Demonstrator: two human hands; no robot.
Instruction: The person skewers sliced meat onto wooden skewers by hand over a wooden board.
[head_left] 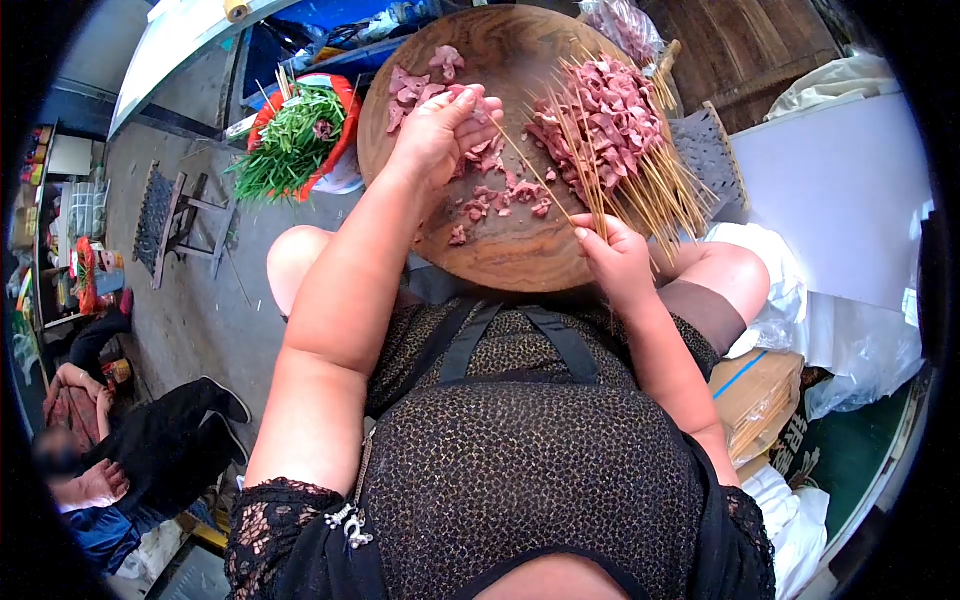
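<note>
My left hand is over the left half of a round wooden board, its fingers curled closed; what they hold, if anything, I cannot make out. Slices of raw meat lie just beyond it, and small scraps of meat are spread below. Near the board's front edge, my right hand is closed on several thin wooden skewers. One skewer slants from it up to my left fingertips. Beside that hand is a heap of skewered meat, bare stick ends pointing toward me.
A red-lined container of cut greens stands left of the board. Farther left is a low folding stool. Another person's dark-clothed legs are at lower left. A pale panel, plastic bags and a cardboard box are at right.
</note>
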